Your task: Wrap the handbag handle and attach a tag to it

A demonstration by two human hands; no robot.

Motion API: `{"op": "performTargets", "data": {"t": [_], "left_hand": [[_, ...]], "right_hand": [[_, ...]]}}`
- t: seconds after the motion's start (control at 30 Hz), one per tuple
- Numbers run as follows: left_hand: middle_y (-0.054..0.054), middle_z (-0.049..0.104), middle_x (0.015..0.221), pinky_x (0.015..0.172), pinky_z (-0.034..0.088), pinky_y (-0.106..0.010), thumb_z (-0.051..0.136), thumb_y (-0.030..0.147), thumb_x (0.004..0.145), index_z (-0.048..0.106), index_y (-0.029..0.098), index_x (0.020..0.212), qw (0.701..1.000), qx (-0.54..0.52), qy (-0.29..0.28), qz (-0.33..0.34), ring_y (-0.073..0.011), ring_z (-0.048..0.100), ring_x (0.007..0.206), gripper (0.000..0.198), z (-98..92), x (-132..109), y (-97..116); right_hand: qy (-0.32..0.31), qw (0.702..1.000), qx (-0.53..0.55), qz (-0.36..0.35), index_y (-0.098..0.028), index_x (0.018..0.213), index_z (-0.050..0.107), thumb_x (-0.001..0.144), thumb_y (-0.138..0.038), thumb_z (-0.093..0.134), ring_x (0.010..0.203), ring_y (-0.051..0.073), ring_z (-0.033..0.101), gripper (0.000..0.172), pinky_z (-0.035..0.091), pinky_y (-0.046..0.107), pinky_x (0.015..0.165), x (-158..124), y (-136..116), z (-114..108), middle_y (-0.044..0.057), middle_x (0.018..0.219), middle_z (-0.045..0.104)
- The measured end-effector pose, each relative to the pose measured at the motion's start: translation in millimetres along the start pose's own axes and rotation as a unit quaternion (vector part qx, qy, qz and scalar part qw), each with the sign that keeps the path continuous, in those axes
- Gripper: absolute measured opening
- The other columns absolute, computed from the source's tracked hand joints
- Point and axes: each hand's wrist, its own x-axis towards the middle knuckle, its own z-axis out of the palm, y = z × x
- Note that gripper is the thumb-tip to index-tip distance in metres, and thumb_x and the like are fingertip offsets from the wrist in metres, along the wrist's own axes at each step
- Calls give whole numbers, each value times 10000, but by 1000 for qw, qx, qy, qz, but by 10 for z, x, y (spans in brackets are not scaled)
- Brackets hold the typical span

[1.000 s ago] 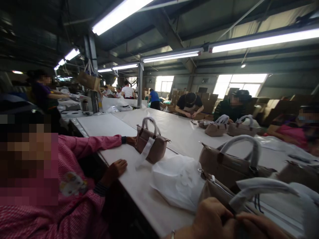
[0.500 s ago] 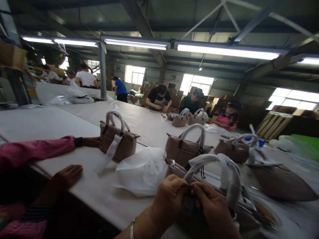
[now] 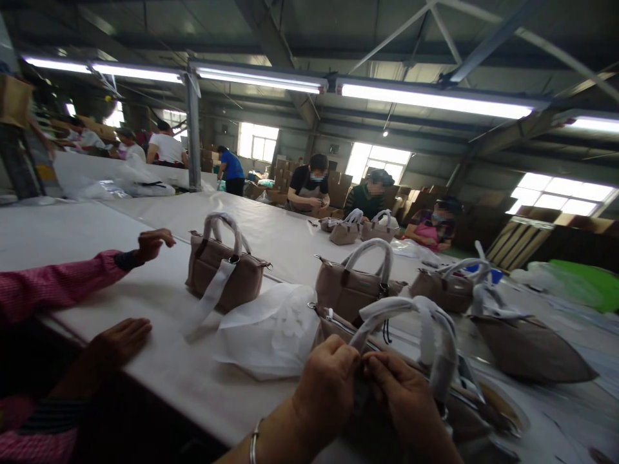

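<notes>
In front of me is a taupe handbag (image 3: 467,412) with its zip side up and its handles (image 3: 447,348) wrapped in white material. My left hand (image 3: 329,380), with a bangle on the wrist, is closed in a pinch at the near foot of a wrapped handle. Close against it, my right hand (image 3: 409,399) pinches the same spot with thumb and finger. The fingers hide the exact part between them. To the left of my hands lies a crumpled white sheet (image 3: 271,335). Just behind, another taupe handbag (image 3: 343,287) stands upright.
At the left, a co-worker's hand (image 3: 155,243) is raised beside a handbag (image 3: 232,277); their other hand (image 3: 123,341) rests on the white table (image 3: 193,380). More handbags (image 3: 442,293) stand at the right, one large bag (image 3: 532,348) lying tilted. Several people work across the table.
The co-worker's far hand has let go of the left handbag and lifted away from it. My hands keep their pinch at the handle's foot. The view has shifted slightly.
</notes>
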Motion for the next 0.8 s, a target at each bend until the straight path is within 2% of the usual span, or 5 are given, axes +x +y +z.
{"op": "performTargets", "data": {"t": [0.13,0.33,0.6,0.7,0.8], "left_hand": [[-65,552,746,613,424,-262,393,202,960,615,168,771,1000,12,-2,15,-154,540,670,294,39,-2,-26],[-61,561,749,594,425,-267,414,192,941,603,172,769,998,41,-7,43,-160,536,654,256,72,-16,-70],[-22,605,742,603,509,-207,412,160,950,625,199,829,993,24,-9,118,-128,606,638,248,95,139,-80],[-10,673,828,644,560,-178,493,240,948,653,231,915,990,14,-2,142,-124,673,703,163,133,219,-237],[-4,714,995,688,606,-205,573,360,911,665,283,1034,989,38,37,141,-160,716,809,173,115,216,-411]], "right_hand": [[-6,1000,-23,-13,-159,879,693,804,-583,631,538,98,396,435,308,238,520,-6,-10,5,-42,566,471],[18,994,-91,-51,-167,821,691,827,-524,591,623,143,498,371,387,263,586,-37,-87,30,7,662,609],[70,984,-126,-105,-149,741,691,867,-263,508,706,155,625,250,460,259,659,-38,-247,123,34,729,699],[76,970,-157,-171,-165,1009,693,846,-201,509,817,185,668,248,526,299,765,-117,-260,7,65,923,740],[129,917,-202,-319,-184,1374,454,810,-164,544,807,171,658,571,572,309,769,-374,-245,-290,119,1183,667]]}}
